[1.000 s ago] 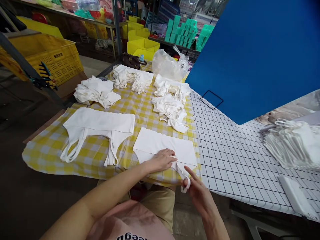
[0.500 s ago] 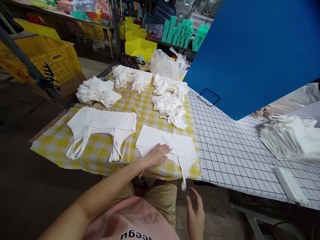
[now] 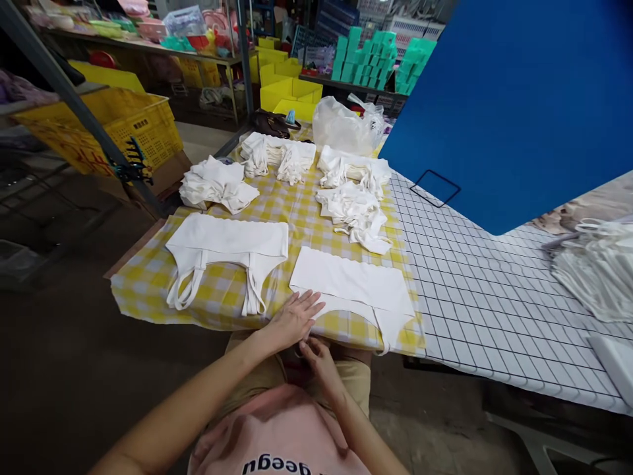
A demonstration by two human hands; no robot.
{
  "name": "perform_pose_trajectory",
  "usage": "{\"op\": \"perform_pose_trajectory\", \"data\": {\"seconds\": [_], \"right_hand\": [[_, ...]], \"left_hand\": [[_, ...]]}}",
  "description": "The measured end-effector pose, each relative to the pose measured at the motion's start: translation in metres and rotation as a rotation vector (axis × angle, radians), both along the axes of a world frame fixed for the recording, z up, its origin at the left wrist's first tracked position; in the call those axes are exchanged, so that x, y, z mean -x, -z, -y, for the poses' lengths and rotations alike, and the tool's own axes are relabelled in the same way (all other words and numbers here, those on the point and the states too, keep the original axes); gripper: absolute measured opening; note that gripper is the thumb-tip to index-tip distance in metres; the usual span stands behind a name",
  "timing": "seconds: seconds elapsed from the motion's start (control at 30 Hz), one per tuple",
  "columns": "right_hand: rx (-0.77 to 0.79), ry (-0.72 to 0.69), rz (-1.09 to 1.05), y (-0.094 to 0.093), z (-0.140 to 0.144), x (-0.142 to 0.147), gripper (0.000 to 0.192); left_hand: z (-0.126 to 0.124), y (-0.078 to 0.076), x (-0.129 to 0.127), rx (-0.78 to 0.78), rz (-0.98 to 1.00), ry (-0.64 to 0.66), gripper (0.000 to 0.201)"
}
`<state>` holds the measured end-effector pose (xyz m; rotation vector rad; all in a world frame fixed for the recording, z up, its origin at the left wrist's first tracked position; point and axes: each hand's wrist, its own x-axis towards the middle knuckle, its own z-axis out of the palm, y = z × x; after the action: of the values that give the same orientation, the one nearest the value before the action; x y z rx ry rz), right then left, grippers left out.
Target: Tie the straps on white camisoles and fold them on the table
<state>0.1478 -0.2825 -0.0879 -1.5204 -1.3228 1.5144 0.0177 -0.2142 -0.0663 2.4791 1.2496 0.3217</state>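
Note:
A white strappy garment (image 3: 353,287) lies flat on the yellow checked cloth (image 3: 306,224), at the near table edge. My left hand (image 3: 294,316) rests flat on its near-left corner, fingers spread. Just below the edge, under the left hand, my right hand (image 3: 319,356) has its fingers curled where a strap hangs. Its grip is hidden. A second white garment (image 3: 227,241) lies spread to the left, its straps pointing toward me.
Piles of white garments (image 3: 217,185) (image 3: 279,155) (image 3: 356,211) and a plastic bag (image 3: 346,125) sit farther back. A white grid-patterned table (image 3: 494,297) runs right, with a blue board (image 3: 519,99) above it and a white stack (image 3: 598,270). A yellow crate (image 3: 123,125) stands left.
My right hand let go of the right strap, dropped below the edge and came left under the left hand. The left hand slid nearer the edge. The view shifted left.

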Motion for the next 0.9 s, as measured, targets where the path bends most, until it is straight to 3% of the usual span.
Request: {"op": "perform_pose_trajectory", "data": {"seconds": [0.1, 0.23, 0.3, 0.4, 0.47, 0.6, 0.73, 0.9], "right_hand": [[-0.039, -0.088, 0.021, -0.009, 0.013, -0.011, 0.039], [-0.183, -0.174, 0.296, -0.034, 0.034, -0.047, 0.047], [-0.142, -0.237, 0.343, -0.056, 0.040, -0.065, 0.048], [0.052, -0.287, 0.256, -0.093, 0.039, -0.088, 0.046], [0.137, -0.237, 0.187, -0.116, 0.035, -0.098, 0.043], [0.122, -0.097, 0.105, -0.146, 0.024, -0.107, 0.036], [0.149, -0.069, -0.149, -0.155, 0.009, -0.107, 0.029], [0.112, 0.193, -0.297, -0.159, -0.018, -0.108, 0.027]], "left_hand": [[-0.002, 0.003, 0.001, 0.013, -0.021, 0.003, 0.040], [-0.003, 0.005, 0.001, 0.029, -0.022, 0.000, 0.040], [-0.003, 0.005, 0.001, 0.035, -0.015, -0.003, 0.040], [-0.004, 0.004, 0.000, 0.042, -0.011, -0.003, 0.040], [-0.004, 0.004, 0.001, 0.039, -0.004, -0.003, 0.039], [-0.004, 0.005, 0.000, 0.032, 0.021, -0.008, 0.039], [-0.005, 0.003, 0.000, 0.074, 0.038, -0.026, 0.040], [-0.007, 0.000, -0.001, 0.128, 0.072, -0.035, 0.041]]}}
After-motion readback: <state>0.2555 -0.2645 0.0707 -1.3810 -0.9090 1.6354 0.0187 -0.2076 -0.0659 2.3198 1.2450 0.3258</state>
